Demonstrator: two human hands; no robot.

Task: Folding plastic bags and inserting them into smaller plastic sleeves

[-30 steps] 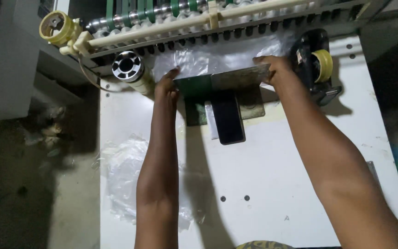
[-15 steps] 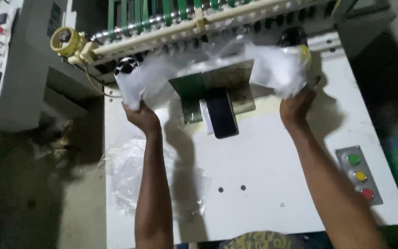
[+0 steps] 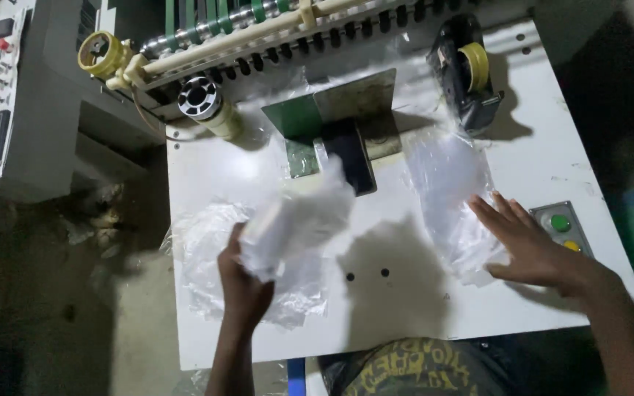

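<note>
Gripped in the left hand [image 3: 247, 282], fingers curled tight, is a stack of clear plastic bags [image 3: 299, 220] (blurred, lifted off the surface). Just beneath that grasp, a loose plastic sheet [image 3: 199, 257] lies crumpled over the white table [image 3: 405, 301] edge. Across from the grasp, the right hand [image 3: 526, 242] lies flat, fingers spread, on another clear bag [image 3: 453, 191], with a button panel [image 3: 566, 227] just beside it. Beyond the held stack stands a green and metal bracket [image 3: 339, 110]; farther off are a tape dispenser [image 3: 467, 70] and the machine's roller bar [image 3: 258, 33].
</note>
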